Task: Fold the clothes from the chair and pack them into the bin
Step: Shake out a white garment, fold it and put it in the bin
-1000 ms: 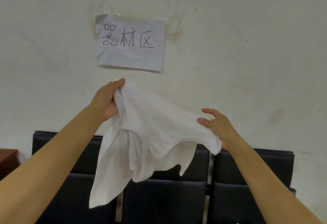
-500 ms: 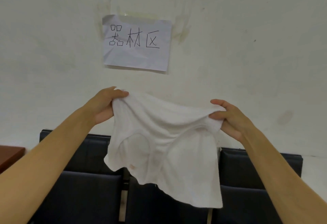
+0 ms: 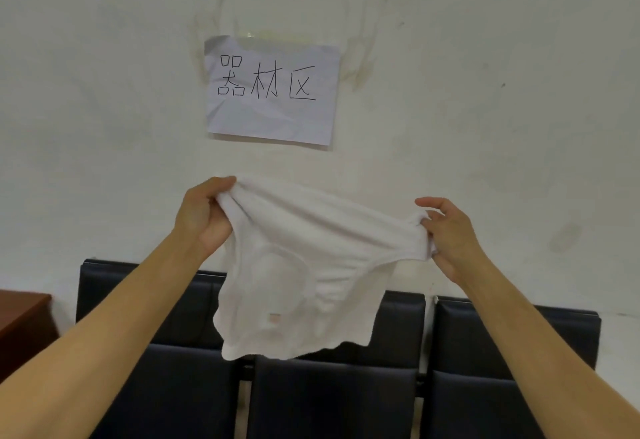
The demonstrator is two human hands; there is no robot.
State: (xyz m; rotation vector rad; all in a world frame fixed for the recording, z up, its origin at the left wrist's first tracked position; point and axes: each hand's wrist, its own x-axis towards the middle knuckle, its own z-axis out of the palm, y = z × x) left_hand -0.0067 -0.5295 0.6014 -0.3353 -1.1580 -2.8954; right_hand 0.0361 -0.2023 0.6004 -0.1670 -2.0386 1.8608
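Note:
A white garment (image 3: pixel 298 272) hangs spread in the air in front of the wall, above a row of black chairs (image 3: pixel 332 393). My left hand (image 3: pixel 202 216) grips its upper left corner in a fist. My right hand (image 3: pixel 450 234) pinches the upper right corner, index finger raised. The cloth is stretched between both hands and its lower edge dangles loose over the chair backs. No bin is in view.
A white paper sign (image 3: pixel 272 90) with handwritten characters is taped to the wall above the garment. A reddish-brown wooden piece of furniture (image 3: pixel 20 327) stands at the left edge, beside the chairs.
My hands have drawn apart and the bunched garment has opened out flat between them. My right hand has shifted its hold to the garment's upper right corner.

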